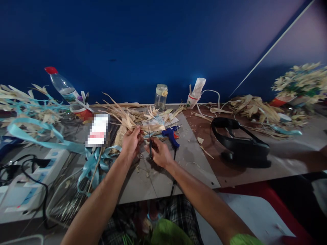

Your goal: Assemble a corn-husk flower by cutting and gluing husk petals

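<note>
My left hand (131, 143) is closed, pinching a pale dried husk strip (128, 121) above the table. Close beside it on the right, my right hand (160, 153) grips a pair of scissors (150, 148) by the dark handles. Their thin blades point away from me, near the husk at my left fingertips; whether they touch it I cannot tell. Just right of the scissors lies a blue hot glue gun (170, 135) with a dark cord. A pale husk flower with light blue bits (159, 117) rests beyond my hands.
To the left are light blue ribbon (95, 165), a phone-like blurred slab (98, 131), a white power strip (42, 175) and a tilted bottle (63, 86). A glass jar (160, 97) and paper cup (192, 100) stand by the wall. A black headset-like object (240, 143) lies right, near another person's arm (310, 161).
</note>
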{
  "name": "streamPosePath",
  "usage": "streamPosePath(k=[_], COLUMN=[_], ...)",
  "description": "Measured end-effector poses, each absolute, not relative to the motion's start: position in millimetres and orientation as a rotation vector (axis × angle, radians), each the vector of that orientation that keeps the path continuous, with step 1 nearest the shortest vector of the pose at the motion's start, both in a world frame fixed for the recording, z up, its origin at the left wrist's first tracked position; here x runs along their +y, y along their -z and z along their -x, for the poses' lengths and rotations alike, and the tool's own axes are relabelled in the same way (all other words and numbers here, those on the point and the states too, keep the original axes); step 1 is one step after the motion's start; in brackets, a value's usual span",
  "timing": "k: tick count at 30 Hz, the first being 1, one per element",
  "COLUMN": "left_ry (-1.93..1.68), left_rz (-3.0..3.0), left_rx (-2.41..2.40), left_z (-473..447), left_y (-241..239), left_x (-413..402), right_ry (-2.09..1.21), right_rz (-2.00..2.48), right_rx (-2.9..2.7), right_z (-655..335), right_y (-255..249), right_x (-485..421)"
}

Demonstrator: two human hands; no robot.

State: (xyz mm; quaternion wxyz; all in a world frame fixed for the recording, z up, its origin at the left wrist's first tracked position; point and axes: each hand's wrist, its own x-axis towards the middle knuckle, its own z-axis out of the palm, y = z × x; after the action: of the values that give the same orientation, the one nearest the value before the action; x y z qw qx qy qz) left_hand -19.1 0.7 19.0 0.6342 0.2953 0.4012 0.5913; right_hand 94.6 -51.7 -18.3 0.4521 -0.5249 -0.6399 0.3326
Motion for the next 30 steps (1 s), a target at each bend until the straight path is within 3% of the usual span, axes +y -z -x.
streamPosePath(k=[30], left_ry=[-1.302], left_rz=[-0.737], left_rx=[0.901], left_z=[18], left_y=[-16], left_x=[-1], right_ry=[-0.809], right_rz=[1.304], right_rx=[-1.566], right_z=[-95], right_y=[13], right_x=[-53])
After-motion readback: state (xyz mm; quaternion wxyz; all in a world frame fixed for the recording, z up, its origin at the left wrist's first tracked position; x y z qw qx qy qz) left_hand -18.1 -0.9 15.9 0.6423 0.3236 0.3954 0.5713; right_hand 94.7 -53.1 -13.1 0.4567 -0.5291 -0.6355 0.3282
